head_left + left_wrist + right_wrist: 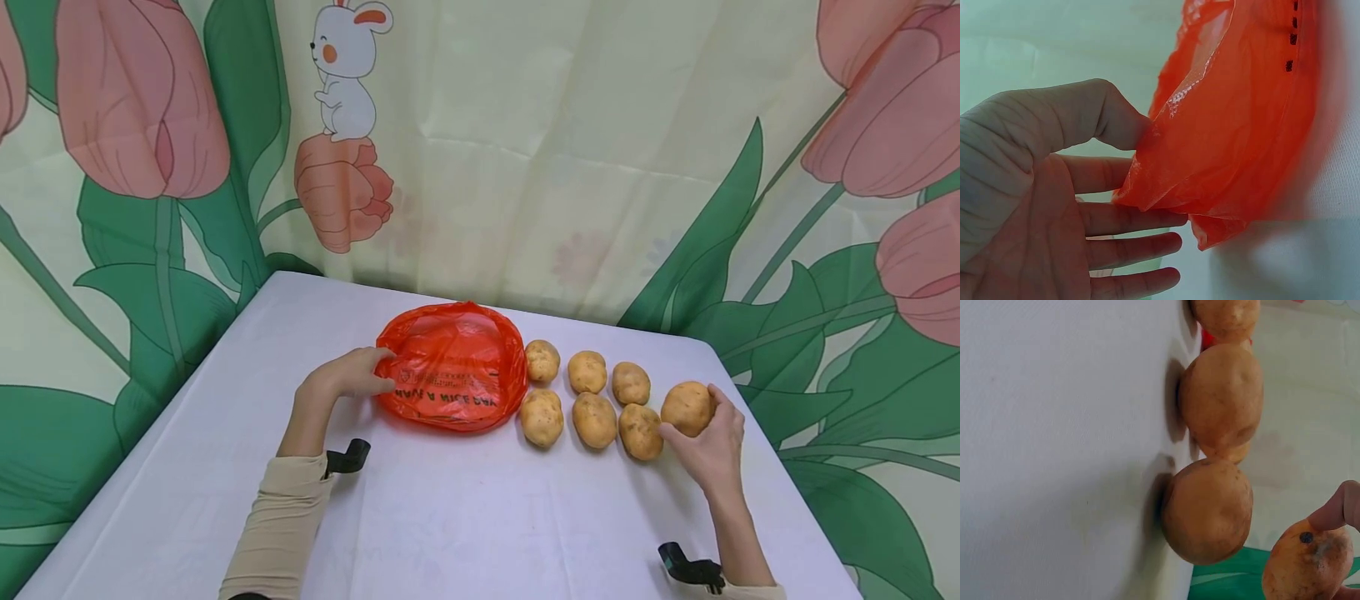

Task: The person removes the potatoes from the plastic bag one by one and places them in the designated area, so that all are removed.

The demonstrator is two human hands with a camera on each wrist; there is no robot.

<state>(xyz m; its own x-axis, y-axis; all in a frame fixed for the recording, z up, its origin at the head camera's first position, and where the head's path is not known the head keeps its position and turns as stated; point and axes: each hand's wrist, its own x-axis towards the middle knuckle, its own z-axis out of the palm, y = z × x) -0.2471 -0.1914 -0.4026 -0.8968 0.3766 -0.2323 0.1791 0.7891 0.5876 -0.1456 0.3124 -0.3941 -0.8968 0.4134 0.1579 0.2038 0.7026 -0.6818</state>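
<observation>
A red plastic bag [450, 367] with dark printing lies on the white table. My left hand [352, 373] pinches its left edge; in the left wrist view the thumb and index finger [1100, 174] are at the thin red plastic [1222, 144], the lower fingers extended. My right hand [711, 442] grips a potato [686, 407] between thumb and fingers, held just above the table at the right end of the potatoes. In the right wrist view that held potato [1304, 569] shows a dark spot, and a nearby potato [1209, 509] rests on the table.
Several potatoes stand in two rows right of the bag, including a back one [587, 372] and a front one [595, 421]. The white table [465, 517] ends in front of a tulip-print curtain [510, 167]. Black wrist mounts [348, 457] sit on both forearms.
</observation>
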